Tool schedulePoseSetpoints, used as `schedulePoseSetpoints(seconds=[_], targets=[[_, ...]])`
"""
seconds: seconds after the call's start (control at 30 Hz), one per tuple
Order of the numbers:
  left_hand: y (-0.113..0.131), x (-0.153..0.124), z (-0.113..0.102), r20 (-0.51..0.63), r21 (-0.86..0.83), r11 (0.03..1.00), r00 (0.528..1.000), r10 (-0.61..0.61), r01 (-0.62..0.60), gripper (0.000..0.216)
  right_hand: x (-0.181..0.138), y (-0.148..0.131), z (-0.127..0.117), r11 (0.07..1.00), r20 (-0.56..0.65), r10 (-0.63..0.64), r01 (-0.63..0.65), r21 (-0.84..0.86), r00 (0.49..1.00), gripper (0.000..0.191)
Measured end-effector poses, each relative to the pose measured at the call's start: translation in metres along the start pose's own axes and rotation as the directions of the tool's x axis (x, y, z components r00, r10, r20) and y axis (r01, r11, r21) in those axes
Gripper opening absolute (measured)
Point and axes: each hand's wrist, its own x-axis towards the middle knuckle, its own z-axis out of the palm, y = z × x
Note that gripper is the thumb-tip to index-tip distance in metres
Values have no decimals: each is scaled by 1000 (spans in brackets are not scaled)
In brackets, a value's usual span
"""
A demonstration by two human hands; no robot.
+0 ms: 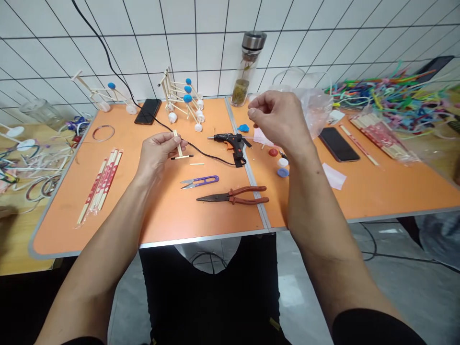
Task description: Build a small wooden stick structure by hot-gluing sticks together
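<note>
My left hand (pixel 158 151) pinches a T-shaped piece of wooden sticks (pixel 179 147), whose short crossbar has dark ends. My right hand (pixel 278 112) is raised above the table near the glass bottle (pixel 240 91), thumb and fingers pressed together; anything between them is too small to make out. Between the hands lies a black glue gun (pixel 232 142) with its cable. Nearer to me are purple thread snips (pixel 201 181), long-nose pliers (pixel 233 196) with red-brown handles, and a short stick piece (pixel 197 164).
Several stick models with blue and white discs (pixel 179 98) stand by the wall. Wrapped chopsticks (pixel 100 184) lie at left, more chopsticks (pixel 381 136) at right. Two phones (pixel 339 144), coloured caps (pixel 282 171), a plastic bag (pixel 316 105) and tangled coloured strips (pixel 388 91) surround the workspace.
</note>
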Motion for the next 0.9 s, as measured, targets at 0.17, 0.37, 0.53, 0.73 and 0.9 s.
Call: schedulePoseSetpoints(seconds=[0.17, 0.37, 0.53, 0.73, 0.9], targets=[[-6, 2, -3, 21, -30, 1000, 1000, 11, -10, 33, 2, 12, -7, 969, 48, 172, -160, -186, 984, 14], [-3, -3, 4, -4, -8, 1000, 1000, -7, 7, 32, -11, 26, 22, 877, 298, 372, -228, -423, 879, 20], [-3, -7, 9, -16, 2, 999, 999, -33, 33, 33, -9, 32, 42, 836, 386, 412, -173, -520, 825, 31], [-3, -10, 12, 11, -10, 1000, 1000, -16, 16, 30, -9, 41, 51, 841, 412, 421, -177, -511, 808, 27], [-3, -10, 12, -3, -8, 1000, 1000, -19, 19, 34, -12, 36, 55, 828, 371, 436, -205, -521, 820, 27]])
